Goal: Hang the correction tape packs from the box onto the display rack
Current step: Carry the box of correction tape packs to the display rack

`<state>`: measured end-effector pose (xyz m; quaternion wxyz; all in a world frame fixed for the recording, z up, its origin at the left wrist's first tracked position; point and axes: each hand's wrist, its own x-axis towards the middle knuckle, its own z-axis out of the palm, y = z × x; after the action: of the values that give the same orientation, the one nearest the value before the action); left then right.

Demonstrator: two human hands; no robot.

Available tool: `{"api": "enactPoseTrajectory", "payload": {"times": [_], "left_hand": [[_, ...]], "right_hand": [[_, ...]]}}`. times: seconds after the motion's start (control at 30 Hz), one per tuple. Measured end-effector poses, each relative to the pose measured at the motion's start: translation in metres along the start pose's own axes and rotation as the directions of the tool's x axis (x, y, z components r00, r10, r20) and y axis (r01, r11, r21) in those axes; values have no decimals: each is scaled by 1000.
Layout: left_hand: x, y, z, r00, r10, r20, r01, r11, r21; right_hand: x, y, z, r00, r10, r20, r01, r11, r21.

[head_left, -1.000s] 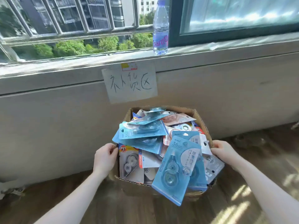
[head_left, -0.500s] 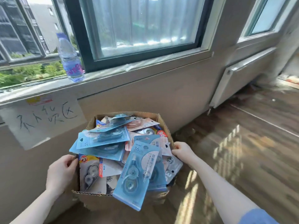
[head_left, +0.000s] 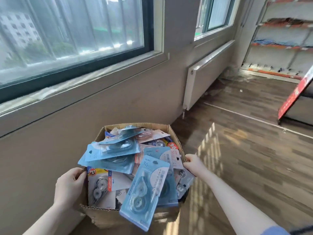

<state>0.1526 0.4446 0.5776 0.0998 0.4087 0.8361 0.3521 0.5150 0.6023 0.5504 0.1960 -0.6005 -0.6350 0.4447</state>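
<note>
A brown cardboard box (head_left: 108, 217) heaped with several correction tape packs sits in front of me, held off the floor. My left hand (head_left: 69, 187) grips its left rim and my right hand (head_left: 193, 162) grips its right rim. A light blue pack (head_left: 145, 190) with a clear blister hangs over the near edge. More blue packs (head_left: 110, 155) lie on top of the pile. A display rack (head_left: 279, 43) with white shelves and orange strips stands blurred at the far right.
A grey wall with two windows (head_left: 76, 36) runs along the left. A white radiator (head_left: 201, 73) is mounted under the far window. Wooden floor (head_left: 245, 150) stretches to the right. A red slanted sign (head_left: 294, 95) stands at the right edge.
The view has swung right with the box in both hands. The paper sign and water bottle have left the frame, and the radiator and display rack have come into view.
</note>
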Motion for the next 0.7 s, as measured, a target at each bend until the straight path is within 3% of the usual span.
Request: {"api": "enactPoseTrajectory", "payload": {"times": [0.37,0.7], "left_hand": [[74,185,166,973,156,169,-148,987,-59],[153,309,330,874,348,338,-338,937,-90]], "right_hand": [[57,55,-177,965,127,-229,-98,986,135],[130,121,-282,854,303,-423,-253,952,170]]}}
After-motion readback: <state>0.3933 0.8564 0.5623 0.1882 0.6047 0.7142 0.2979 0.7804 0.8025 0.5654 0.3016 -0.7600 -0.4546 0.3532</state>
